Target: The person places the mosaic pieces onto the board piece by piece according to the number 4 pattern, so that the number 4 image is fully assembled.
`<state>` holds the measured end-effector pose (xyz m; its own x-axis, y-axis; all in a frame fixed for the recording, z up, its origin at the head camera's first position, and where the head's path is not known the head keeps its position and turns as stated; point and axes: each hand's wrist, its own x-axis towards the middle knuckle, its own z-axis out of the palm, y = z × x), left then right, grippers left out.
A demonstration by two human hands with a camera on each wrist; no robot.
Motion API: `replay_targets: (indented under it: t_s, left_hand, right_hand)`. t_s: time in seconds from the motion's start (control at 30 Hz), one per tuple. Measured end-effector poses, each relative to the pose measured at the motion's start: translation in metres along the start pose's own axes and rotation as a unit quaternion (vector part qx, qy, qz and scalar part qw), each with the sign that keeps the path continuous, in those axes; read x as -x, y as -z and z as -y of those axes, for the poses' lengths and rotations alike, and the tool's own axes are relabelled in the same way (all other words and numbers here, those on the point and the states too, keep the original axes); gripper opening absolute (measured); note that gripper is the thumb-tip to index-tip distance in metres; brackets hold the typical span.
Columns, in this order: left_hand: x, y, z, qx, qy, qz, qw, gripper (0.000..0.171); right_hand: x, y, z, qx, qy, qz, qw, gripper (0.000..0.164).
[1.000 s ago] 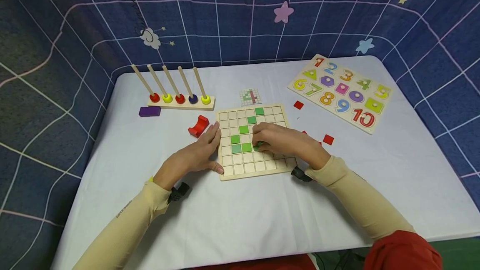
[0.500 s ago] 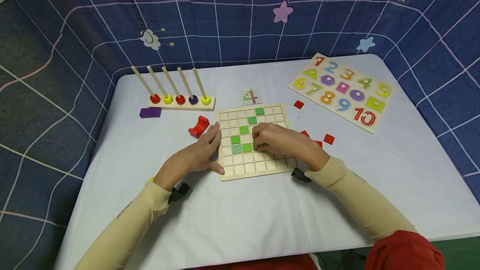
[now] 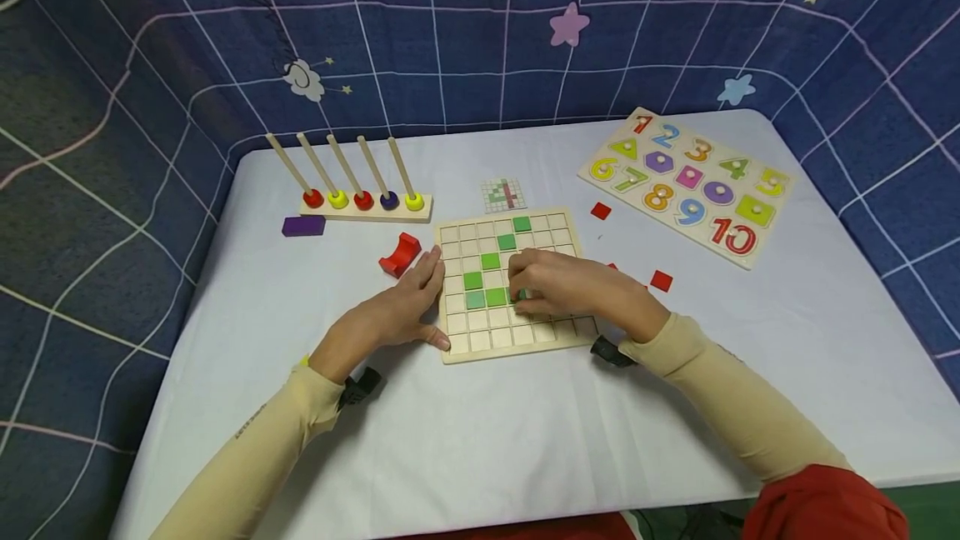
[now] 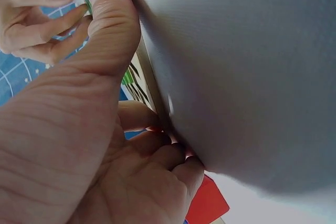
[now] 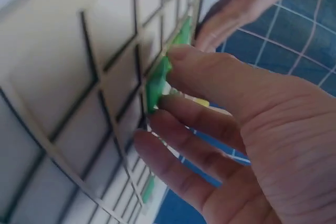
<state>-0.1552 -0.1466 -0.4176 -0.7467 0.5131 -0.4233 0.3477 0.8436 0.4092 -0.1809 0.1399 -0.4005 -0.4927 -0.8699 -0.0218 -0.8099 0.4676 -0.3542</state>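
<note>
A wooden grid board (image 3: 468, 347) lies on the white table, with several green square tiles (image 3: 490, 262) set in its cells. My left hand (image 3: 393, 307) rests along the board's left edge, its thumb at the near left corner. In the left wrist view, thumb and fingers (image 4: 144, 111) touch the board's side. Over the middle of the grid, my right hand (image 3: 570, 286) pinches a green tile (image 5: 156, 88) between thumb and fingertips. That tile sits at or in a cell beside the row of green tiles; the hand partly hides it in the head view.
Several red tiles (image 3: 662, 281) lie right of the board. A pattern card (image 3: 503, 195) is behind it. Left stand a red arched block (image 3: 400, 255), a purple block (image 3: 303, 227) and a peg stand with rings (image 3: 363, 208). A number puzzle (image 3: 686, 186) lies back right.
The right hand's fingers have shifted slightly on the green tile, and more of the tile shows between them. The left hand has stayed at the board's edge.
</note>
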Motion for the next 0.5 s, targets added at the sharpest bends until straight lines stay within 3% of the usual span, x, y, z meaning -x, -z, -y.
replay_targets:
  t_s: [0.13, 0.5]
  left_hand:
    - [0.000, 0.001, 0.000, 0.003, 0.001, 0.000, 1.0000, 0.130]
    - [-0.001, -0.002, 0.002, -0.004, -0.010, -0.006, 0.9999, 0.129]
  right_hand:
    - [0.004, 0.010, -0.002, -0.027, -0.016, 0.011, 0.999, 0.011]
    - [0.020, 0.019, -0.027, -0.017, -0.040, -0.040, 0.998, 0.014]
